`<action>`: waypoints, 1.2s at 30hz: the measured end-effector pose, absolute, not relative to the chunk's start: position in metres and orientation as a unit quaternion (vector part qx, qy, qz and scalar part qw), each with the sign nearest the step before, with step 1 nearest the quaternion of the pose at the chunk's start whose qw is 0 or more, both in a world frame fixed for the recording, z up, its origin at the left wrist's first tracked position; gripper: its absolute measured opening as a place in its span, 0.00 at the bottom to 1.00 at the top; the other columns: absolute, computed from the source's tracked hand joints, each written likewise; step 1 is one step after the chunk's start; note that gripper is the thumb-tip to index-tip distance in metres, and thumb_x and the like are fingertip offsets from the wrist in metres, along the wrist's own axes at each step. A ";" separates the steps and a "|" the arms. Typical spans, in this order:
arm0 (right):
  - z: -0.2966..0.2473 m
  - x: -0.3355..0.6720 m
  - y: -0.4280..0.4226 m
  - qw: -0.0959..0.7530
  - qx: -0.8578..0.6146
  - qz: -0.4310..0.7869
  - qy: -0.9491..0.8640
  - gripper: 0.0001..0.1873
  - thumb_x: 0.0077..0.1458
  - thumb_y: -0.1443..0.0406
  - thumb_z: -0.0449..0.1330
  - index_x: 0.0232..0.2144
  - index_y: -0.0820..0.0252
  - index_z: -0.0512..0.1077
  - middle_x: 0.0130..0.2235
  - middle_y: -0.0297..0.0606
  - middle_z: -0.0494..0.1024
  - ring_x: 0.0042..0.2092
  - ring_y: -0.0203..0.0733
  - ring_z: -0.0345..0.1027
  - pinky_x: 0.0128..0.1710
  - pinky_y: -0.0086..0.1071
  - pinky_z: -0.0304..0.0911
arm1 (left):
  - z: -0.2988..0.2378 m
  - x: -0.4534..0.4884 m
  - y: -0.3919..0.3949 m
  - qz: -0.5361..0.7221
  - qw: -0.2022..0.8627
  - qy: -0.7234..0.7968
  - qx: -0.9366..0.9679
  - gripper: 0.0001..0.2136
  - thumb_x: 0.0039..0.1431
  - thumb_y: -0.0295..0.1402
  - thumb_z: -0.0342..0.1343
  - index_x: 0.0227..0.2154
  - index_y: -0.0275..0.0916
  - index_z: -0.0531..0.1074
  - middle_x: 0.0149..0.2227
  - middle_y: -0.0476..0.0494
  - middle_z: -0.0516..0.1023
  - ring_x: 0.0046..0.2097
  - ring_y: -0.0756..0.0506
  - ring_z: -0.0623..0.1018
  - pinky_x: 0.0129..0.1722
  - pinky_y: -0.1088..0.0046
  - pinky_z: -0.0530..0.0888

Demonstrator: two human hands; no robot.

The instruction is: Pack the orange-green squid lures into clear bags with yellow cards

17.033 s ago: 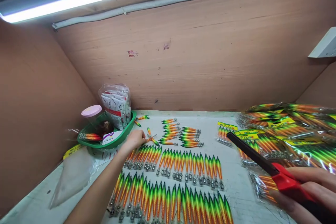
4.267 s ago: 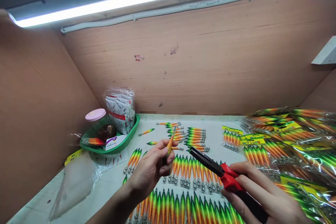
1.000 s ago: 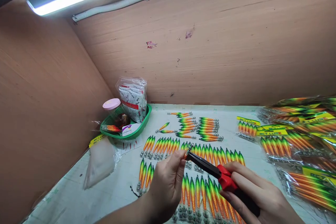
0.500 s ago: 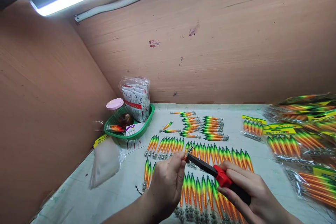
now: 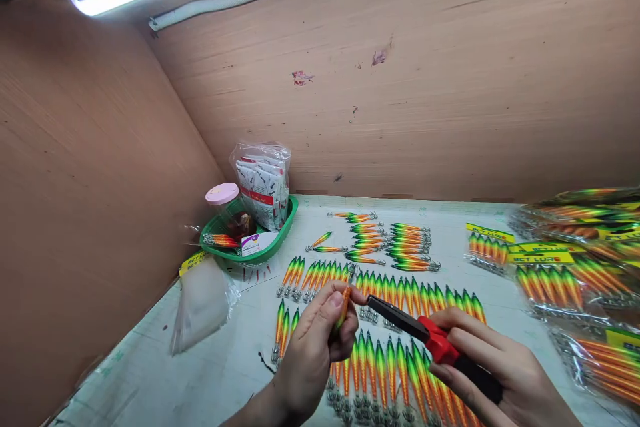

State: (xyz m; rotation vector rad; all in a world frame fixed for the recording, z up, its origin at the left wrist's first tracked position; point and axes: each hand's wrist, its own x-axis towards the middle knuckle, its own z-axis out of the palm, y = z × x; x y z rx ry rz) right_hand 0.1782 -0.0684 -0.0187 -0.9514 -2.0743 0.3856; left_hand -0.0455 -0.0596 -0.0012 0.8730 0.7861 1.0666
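Note:
My left hand (image 5: 315,347) is closed around one orange-and-green fishing lure (image 5: 343,303), held upright between thumb and fingers. My right hand (image 5: 495,377) grips long-nose pliers (image 5: 425,332) with red-and-black handles; their black jaws point left, a short gap from the lure. Below both hands, rows of lures (image 5: 400,293) of the same kind lie side by side on the white bench (image 5: 220,367).
A green basket (image 5: 280,233) at the back left holds a pink-lidded jar (image 5: 223,199) and a bag of sachets (image 5: 263,183). Clear bags (image 5: 200,303) lie left of the rows. Packaged lures (image 5: 565,267) pile up on the right. Wooden walls close in the bench.
The pliers' jaws have come away from the lure's end and drawn slightly right. My left hand has turned the lure more upright. The view shifted a little.

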 end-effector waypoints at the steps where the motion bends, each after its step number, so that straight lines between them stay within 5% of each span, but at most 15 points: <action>1: -0.019 0.177 -0.069 0.403 -0.382 0.144 -0.819 0.06 0.55 0.63 0.57 0.28 0.59 0.69 0.33 0.41 0.73 0.31 0.36 0.70 0.29 0.23 0.65 | -0.002 -0.045 -0.059 0.484 0.684 0.368 0.404 0.13 0.61 0.41 0.48 0.37 0.35 0.67 0.22 0.54 0.58 0.21 0.57 0.53 0.20 0.79 0.49; 12: -0.021 0.171 -0.075 0.426 -0.408 0.137 -0.795 0.07 0.56 0.62 0.56 0.28 0.59 0.69 0.34 0.41 0.71 0.33 0.35 0.69 0.29 0.22 0.65 | -0.006 -0.040 -0.067 0.479 0.439 0.470 0.597 0.09 0.61 0.37 0.49 0.40 0.39 0.68 0.33 0.45 0.71 0.34 0.50 0.69 0.35 0.74 0.67; 24: -0.026 0.174 -0.078 0.429 -0.391 0.099 -0.808 0.04 0.56 0.64 0.56 0.33 0.58 0.69 0.36 0.42 0.74 0.36 0.38 0.72 0.34 0.24 0.67 | -0.002 -0.040 -0.069 0.465 0.317 0.480 0.673 0.07 0.61 0.29 0.49 0.39 0.42 0.70 0.30 0.48 0.71 0.30 0.50 0.69 0.30 0.76 0.64; 30: -0.030 0.173 -0.073 0.421 -0.359 0.080 -0.829 0.02 0.55 0.66 0.55 0.32 0.59 0.67 0.32 0.41 0.73 0.34 0.39 0.72 0.33 0.24 0.67 | -0.003 -0.045 -0.070 0.452 0.369 0.476 0.658 0.04 0.61 0.31 0.49 0.33 0.41 0.69 0.28 0.49 0.68 0.29 0.51 0.66 0.30 0.75 0.62; 36: -0.029 0.169 -0.074 0.418 -0.345 0.102 -0.834 0.02 0.56 0.67 0.55 0.32 0.60 0.66 0.30 0.40 0.72 0.32 0.36 0.71 0.31 0.22 0.66 | -0.006 -0.045 -0.069 0.475 0.615 0.404 0.483 0.08 0.60 0.39 0.50 0.35 0.39 0.67 0.26 0.51 0.65 0.24 0.55 0.59 0.25 0.77 0.56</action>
